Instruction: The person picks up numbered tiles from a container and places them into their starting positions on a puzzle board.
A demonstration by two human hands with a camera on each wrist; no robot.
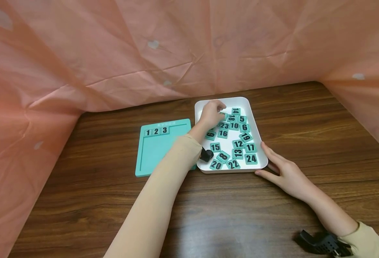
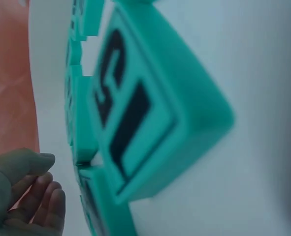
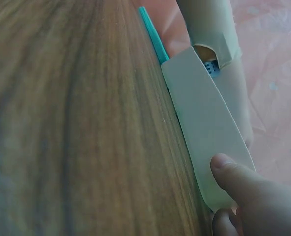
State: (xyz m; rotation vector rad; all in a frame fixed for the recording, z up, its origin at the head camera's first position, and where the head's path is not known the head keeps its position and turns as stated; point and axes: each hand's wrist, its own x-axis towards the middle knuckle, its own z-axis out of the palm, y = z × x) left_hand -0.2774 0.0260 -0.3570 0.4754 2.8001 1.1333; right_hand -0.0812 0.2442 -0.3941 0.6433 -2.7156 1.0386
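Note:
A white tray (image 1: 225, 141) holds several green number tiles, among them a 15 tile (image 1: 215, 147) and a 14 tile (image 1: 236, 111). Over the tray's far left part hovers my left hand (image 1: 211, 114), its fingers loosely bent, with nothing visible between thumb and fingertips. It hides some tiles below it. The 15 tile (image 2: 135, 103) fills much of the left wrist view. My right hand (image 1: 287, 175) grips the tray's near right corner, thumb on the front wall and fingers along the right side. Left of the tray lies a green board (image 1: 155, 152) bearing tiles 1, 2 and 3 (image 1: 165, 130) in its top row.
All this stands on a brown wooden table (image 1: 89, 193). A pink cloth (image 1: 163, 46) hangs behind and at both sides. My left forearm (image 1: 157, 200) crosses over the board's right part. A black wrist camera (image 1: 206, 154) hangs above the tray's left rim.

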